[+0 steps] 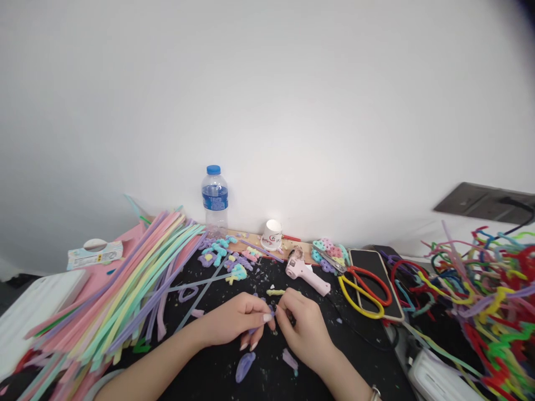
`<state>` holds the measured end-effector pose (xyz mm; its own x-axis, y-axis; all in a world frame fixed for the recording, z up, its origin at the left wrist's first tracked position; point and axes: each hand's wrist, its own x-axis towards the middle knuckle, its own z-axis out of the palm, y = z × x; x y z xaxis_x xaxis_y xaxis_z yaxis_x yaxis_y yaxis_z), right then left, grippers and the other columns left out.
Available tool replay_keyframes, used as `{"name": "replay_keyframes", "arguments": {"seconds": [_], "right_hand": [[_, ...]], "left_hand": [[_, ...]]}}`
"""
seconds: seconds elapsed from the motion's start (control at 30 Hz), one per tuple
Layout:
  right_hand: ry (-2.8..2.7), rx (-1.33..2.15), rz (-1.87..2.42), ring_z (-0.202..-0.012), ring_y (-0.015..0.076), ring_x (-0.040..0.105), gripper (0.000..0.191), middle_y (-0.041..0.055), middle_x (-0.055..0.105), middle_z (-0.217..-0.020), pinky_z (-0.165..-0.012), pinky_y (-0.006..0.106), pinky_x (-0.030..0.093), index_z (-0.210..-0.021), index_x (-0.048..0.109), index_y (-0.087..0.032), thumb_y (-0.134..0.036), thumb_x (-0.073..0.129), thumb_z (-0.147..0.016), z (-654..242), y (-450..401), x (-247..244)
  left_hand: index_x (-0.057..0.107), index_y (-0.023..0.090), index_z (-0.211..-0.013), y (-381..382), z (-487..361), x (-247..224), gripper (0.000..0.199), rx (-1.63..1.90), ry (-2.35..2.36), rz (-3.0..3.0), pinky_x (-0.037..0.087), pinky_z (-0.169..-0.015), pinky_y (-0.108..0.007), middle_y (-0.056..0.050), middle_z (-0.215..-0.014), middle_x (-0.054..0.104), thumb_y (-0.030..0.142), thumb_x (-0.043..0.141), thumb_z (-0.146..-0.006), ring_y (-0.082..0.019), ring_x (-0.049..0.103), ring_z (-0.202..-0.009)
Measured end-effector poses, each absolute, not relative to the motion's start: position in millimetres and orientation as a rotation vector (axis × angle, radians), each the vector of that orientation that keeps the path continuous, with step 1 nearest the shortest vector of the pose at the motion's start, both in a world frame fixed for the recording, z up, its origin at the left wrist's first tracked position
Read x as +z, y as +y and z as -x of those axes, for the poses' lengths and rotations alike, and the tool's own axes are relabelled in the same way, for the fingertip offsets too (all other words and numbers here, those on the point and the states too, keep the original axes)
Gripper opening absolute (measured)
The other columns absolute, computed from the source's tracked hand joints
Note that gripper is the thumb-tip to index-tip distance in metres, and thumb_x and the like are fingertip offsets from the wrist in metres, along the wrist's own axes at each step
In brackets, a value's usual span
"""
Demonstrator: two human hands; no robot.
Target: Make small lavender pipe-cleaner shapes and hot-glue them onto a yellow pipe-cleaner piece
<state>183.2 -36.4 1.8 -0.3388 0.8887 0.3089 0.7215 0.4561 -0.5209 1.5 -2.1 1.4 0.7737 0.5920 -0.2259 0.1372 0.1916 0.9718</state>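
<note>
Over the black mat (200, 367), my left hand (240, 320) is closed, pinching a small purple fuzzy piece (253, 329) between thumb and fingers. Close beside it, my right hand (298, 323) has its fingertips pressed together near the same piece; what they hold is too small to make out. A purple loop (244, 367) lies below my left hand. A short lilac piece (290, 359) rests under my right hand's wrist side. Just beyond the fingertips is a pale yellow-green piece (276, 292).
Pipe cleaners (137, 289) are heaped at left, tangled ones (493, 301) at right. Behind the hands stand a bottle (215, 200), a paper cup (271, 235) and a pink glue gun (307, 273). Scissors (363, 289) overlap a phone (370, 270). Fuzzy flowers (217, 250) lie near the wall.
</note>
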Motion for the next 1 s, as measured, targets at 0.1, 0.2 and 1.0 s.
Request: {"name": "replay_keyframes", "arguments": {"seconds": [0.1,0.2,1.0], "right_hand": [[-2.182,0.344,1.333,-0.061,0.0122,0.045,0.022,-0.0009,0.046,-0.065,-0.056,0.023,0.028,-0.064,0.043,-0.018,-0.017,0.044,-0.085,-183.6,-37.2,2.2],[-2.163,0.369,1.332,-0.061,0.0123,0.044,0.023,-0.0008,0.046,-0.066,-0.056,0.023,0.028,-0.064,0.042,-0.018,-0.017,0.042,-0.086,-184.0,-36.7,2.6],[-1.694,0.714,1.396,-0.051,0.0102,0.027,0.038,-0.0051,0.027,-0.054,-0.048,0.025,0.021,-0.055,0.027,-0.021,-0.034,0.033,-0.09,-195.4,-22.5,-11.7]], "left_hand": [[0.059,0.013,-0.08,-2.1,-1.7,1.0,0.025,0.36,0.656,-1.366,0.031,-0.038,-0.016,0.004,-0.049,0.054,0.035,0.049,-0.084,-0.005,0.041,-0.036],[0.059,0.013,-0.08,-2.1,-1.8,1.1,0.025,0.362,0.658,-1.353,0.031,-0.038,-0.016,0.004,-0.049,0.054,0.035,0.048,-0.084,-0.005,0.041,-0.036],[0.059,0.013,-0.082,0.3,-0.8,-4.9,0.027,0.428,0.691,-1.297,0.029,-0.038,-0.016,0.004,-0.047,0.053,0.038,0.049,-0.084,-0.005,0.04,-0.034]]}}
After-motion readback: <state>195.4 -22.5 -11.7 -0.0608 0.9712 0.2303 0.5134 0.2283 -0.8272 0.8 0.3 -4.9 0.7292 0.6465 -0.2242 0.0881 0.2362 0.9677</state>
